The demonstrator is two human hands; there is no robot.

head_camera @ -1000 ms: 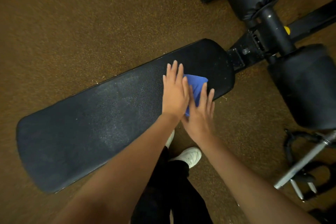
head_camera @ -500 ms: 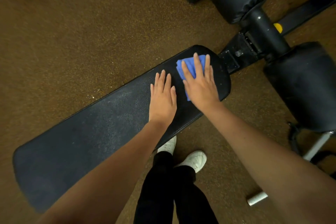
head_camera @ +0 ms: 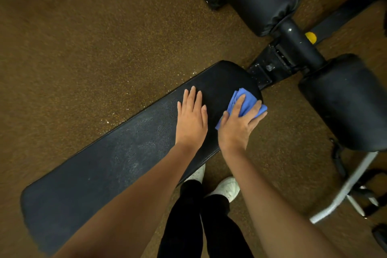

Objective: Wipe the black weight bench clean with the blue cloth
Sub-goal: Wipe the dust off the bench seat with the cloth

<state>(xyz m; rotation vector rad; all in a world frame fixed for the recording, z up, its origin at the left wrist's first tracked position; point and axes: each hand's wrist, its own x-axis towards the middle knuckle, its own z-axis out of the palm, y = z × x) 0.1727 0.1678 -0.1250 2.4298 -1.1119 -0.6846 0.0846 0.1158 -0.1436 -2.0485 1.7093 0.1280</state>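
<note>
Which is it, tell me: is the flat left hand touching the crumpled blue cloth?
Apart. The head view shows a strip of black padded weight bench between the left hand and the blue cloth under the right hand.

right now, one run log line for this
left hand flat on black padded weight bench | right hand grips blue cloth at bench end

Both bare forearms reach up from the bottom of the frame toward its centre, the left from the lower left and the right from the lower right. The left hand [head_camera: 191, 119] lies flat, palm down, fingers straight and close together, pointing toward the top of the frame. Just to its right, the right hand [head_camera: 238, 123] is palm down with fingers spread and bent, pressing on the blue cloth [head_camera: 244, 100].
</note>
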